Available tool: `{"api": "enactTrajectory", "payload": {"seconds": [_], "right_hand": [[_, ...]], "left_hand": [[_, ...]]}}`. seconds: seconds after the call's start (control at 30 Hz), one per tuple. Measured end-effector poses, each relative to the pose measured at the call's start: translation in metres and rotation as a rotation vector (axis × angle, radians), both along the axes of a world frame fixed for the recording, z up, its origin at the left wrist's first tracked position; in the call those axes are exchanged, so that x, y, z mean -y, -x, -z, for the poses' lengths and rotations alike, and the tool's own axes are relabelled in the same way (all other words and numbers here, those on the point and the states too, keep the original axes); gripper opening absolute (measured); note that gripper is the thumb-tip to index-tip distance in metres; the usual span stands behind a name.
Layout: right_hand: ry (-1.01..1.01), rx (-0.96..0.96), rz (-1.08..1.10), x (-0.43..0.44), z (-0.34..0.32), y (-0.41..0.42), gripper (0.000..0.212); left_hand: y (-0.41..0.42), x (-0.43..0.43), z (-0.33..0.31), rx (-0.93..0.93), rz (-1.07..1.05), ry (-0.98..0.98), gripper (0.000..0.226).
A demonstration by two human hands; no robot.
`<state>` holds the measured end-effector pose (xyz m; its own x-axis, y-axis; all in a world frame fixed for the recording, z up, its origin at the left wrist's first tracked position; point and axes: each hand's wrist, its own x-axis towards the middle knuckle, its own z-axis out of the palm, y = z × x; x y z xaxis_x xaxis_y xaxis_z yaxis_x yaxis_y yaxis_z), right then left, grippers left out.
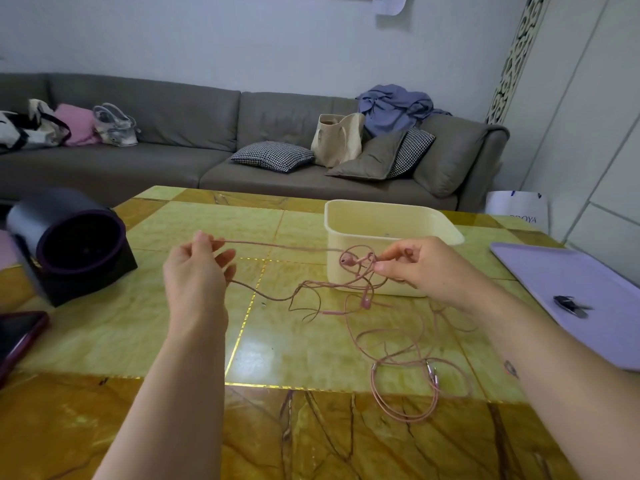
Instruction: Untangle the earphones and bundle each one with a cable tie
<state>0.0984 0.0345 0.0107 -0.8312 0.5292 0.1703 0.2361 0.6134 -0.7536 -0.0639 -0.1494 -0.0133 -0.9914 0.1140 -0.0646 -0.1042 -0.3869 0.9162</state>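
Pink earphones [367, 299] hang in a tangle between my hands above the yellow-green table [194, 320]. My left hand [197, 271] pinches one strand of the cable at its fingertips, stretched taut to the right. My right hand [419, 268] pinches the knotted part near an earbud [347, 260]; a second earbud [365, 301] dangles below. Loose loops of cable with the plugs [433, 372] lie on the table in front of my right forearm. Dark cable ties [568, 303] lie on a lilac tray [568, 282] at the right.
A cream plastic tub [384, 216] stands just behind the tangle. A dark cylindrical device [69, 244] sits at the left, and a phone in a red case [17, 337] lies at the left edge. A grey sofa with bags and cushions runs behind the table.
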Motion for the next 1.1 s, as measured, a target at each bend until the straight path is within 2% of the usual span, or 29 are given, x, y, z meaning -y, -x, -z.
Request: {"api": "enactTrajectory", "payload": {"seconds": [0.07, 0.13, 0.17, 0.27, 0.33, 0.43, 0.53, 0.67, 0.83, 0.9, 0.97, 1.1], "right_hand": [[0.049, -0.008, -0.028, 0.005, 0.002, 0.001, 0.003], [0.075, -0.028, -0.056, 0.01, 0.002, 0.004, 0.002], [0.076, -0.029, -0.063, 0.012, 0.001, 0.005, 0.002], [0.115, -0.019, -0.104, 0.019, -0.001, 0.011, 0.006], [0.219, -0.036, -0.153, 0.027, 0.0, 0.015, 0.003], [0.372, -0.109, -0.226, 0.034, 0.001, 0.017, 0.008], [0.514, -0.138, -0.223, 0.031, 0.001, 0.015, 0.012], [0.696, -0.161, -0.162, 0.029, 0.0, 0.013, 0.014], [0.897, -0.237, -0.197, 0.03, -0.005, 0.01, 0.024], [0.978, -0.276, -0.198, 0.03, -0.007, 0.01, 0.031], [1.032, -0.312, -0.197, 0.031, -0.008, 0.011, 0.036], [1.03, -0.327, -0.197, 0.032, -0.007, 0.013, 0.037]], "left_hand": [[-0.001, -0.002, 0.002, -0.096, 0.117, 0.257, 0.015], [-0.006, -0.006, 0.005, -0.29, 0.199, 0.526, 0.017], [-0.011, -0.007, 0.004, -0.396, 0.203, 0.591, 0.02], [-0.03, -0.01, -0.006, -0.689, 0.263, 0.45, 0.024], [-0.042, -0.013, -0.01, -0.753, 0.475, 0.38, 0.018], [-0.054, -0.019, -0.007, -0.67, 0.735, 0.412, 0.024], [-0.05, -0.02, -0.004, -0.657, 0.709, 0.419, 0.021], [-0.044, -0.02, -0.004, -0.542, 0.738, 0.31, 0.02], [-0.045, -0.022, -0.002, -0.369, 0.749, 0.129, 0.036], [-0.045, -0.021, -0.002, -0.324, 0.765, 0.199, 0.032], [-0.047, -0.021, -0.001, -0.295, 0.873, 0.272, 0.026], [-0.053, -0.024, 0.002, -0.332, 1.042, 0.356, 0.017]]}}
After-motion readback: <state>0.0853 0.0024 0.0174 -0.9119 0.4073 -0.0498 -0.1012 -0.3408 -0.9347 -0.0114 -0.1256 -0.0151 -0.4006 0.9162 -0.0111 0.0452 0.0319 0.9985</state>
